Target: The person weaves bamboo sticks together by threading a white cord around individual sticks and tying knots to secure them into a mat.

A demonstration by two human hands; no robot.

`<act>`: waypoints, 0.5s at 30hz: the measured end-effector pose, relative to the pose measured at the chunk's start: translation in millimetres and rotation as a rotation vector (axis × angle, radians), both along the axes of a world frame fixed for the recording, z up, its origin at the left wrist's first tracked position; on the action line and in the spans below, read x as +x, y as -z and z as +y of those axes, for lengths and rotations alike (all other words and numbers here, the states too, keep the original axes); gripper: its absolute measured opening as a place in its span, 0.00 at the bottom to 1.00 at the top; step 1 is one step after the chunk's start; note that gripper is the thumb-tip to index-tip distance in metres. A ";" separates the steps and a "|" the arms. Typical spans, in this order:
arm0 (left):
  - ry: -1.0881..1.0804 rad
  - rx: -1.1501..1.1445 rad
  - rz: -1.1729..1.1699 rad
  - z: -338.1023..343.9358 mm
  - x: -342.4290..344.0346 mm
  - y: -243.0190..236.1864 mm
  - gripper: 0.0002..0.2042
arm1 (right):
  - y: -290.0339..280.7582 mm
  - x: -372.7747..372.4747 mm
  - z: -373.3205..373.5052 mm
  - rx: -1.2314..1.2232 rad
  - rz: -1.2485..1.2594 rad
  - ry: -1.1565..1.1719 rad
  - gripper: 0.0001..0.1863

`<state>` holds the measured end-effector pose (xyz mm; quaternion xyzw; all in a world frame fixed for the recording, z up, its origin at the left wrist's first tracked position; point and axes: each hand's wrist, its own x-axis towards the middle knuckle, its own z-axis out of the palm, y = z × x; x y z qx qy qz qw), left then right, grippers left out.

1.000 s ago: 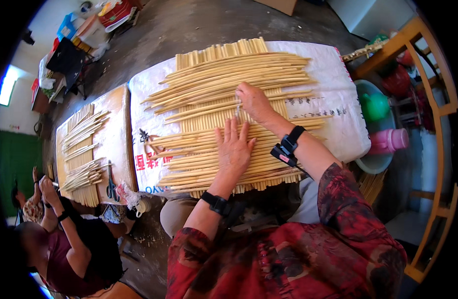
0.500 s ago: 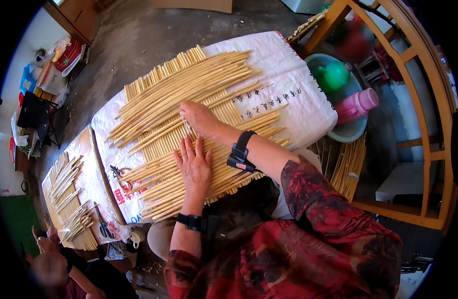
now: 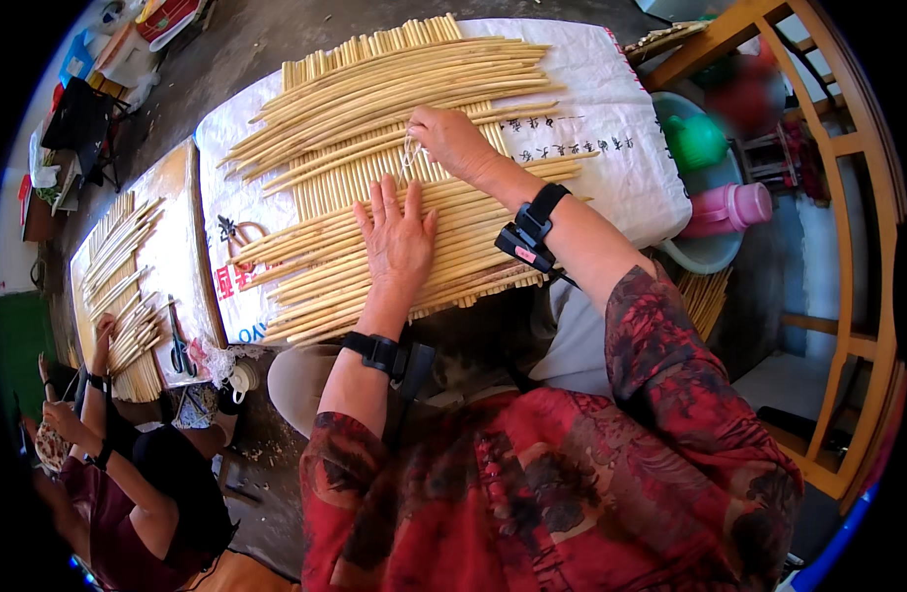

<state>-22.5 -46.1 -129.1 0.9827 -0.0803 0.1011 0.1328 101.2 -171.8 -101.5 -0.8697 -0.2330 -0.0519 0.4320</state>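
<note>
On the table lies a mat of pale straw-coloured stalks, with long stalks (image 3: 374,94) laid across a layer of shorter upright ones (image 3: 350,178). My left hand (image 3: 396,237) rests flat on the nearer bundle of long stalks (image 3: 503,222), fingers stretched and apart. Just beyond its fingertips, my right hand (image 3: 453,143) is closed in a pinch on a thin white string (image 3: 407,158). The string runs down from the pinch towards the stalks by my left fingers. Where it passes among the stalks is hidden.
A white printed sheet (image 3: 611,187) covers the table. Left of it, a co-worker (image 3: 128,483) handles stalks at another table holding dark scissors (image 3: 181,350). At right stand a basin (image 3: 715,259) with a pink flask (image 3: 729,209) and green vessel (image 3: 695,143), and a wooden frame (image 3: 843,296).
The view has shifted, so the table sits higher and more of the co-worker shows. My right hand still pinches the string, which shows more clearly. My left hand stays flat on the stalks.
</note>
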 end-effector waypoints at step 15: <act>0.025 -0.103 0.082 9.4 2.3 -5.1 0.23 | -23.0 -8.0 -32.5 -0.233 -0.125 0.132 0.10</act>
